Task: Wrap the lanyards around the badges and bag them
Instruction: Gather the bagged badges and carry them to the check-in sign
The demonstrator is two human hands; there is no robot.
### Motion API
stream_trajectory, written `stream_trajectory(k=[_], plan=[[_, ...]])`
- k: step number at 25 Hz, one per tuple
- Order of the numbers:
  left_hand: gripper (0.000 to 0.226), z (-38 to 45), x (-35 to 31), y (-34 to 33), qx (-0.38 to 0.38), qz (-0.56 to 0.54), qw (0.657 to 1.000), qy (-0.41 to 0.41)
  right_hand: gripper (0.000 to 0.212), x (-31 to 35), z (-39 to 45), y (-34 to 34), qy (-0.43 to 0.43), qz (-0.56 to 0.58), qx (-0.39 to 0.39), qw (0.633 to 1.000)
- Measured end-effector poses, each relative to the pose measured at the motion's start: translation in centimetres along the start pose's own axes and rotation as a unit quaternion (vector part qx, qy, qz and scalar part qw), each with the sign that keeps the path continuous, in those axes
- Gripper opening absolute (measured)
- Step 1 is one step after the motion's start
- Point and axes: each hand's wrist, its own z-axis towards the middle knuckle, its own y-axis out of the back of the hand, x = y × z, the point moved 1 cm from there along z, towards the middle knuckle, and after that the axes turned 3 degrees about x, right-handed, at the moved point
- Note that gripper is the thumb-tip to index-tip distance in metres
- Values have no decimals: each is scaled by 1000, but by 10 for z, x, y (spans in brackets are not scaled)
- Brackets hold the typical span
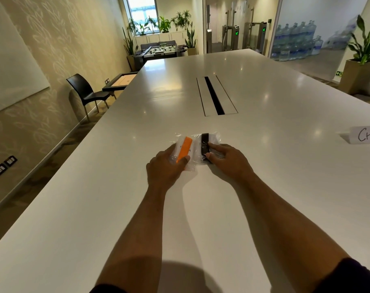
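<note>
Bags side by side on table (264, 187): left hand (166, 169) grips orange-lanyard bag (183, 151), tilted up off surface; right hand (226, 160) fingers flat, pressing black-lanyard bag (207, 144) down, likely to flatten it.

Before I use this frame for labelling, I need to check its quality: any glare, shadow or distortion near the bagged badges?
Head view: ceiling lights leave small glare spots on the glossy white table; the clear plastic bags glint, hiding the badge faces; a dark shadow lies at the near edge; wide-angle bending curves the table edges; both hands, left and right, look sharp.
</note>
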Motion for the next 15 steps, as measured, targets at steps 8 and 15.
stream_trajectory(k=[8, 15], plan=[[71, 3, -2, -1, 0, -48, 996, 69, 38, 10, -6, 1, -16, 134, -14, 991], [51, 20, 6, -4, 121, -224, 955, 150, 25, 16, -5, -7, -26, 153, -48, 987]])
